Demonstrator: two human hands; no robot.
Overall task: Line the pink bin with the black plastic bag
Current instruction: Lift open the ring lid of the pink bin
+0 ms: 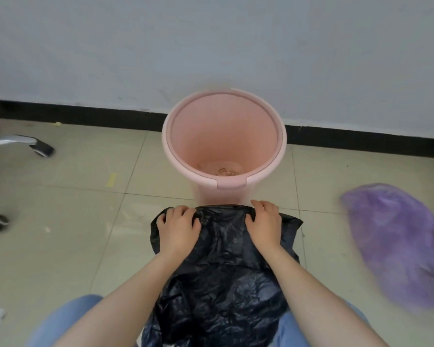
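The left hand (178, 227) and right hand (264, 225) each pinch the top edge of the crumpled black plastic bag (221, 276) at lower centre, set apart, probably to spread its mouth for the rim. The bag drapes between the knees. The round pink plastic bin (224, 182) stands unlined just above, open toward the 2 hands. No writing or brand is legible.
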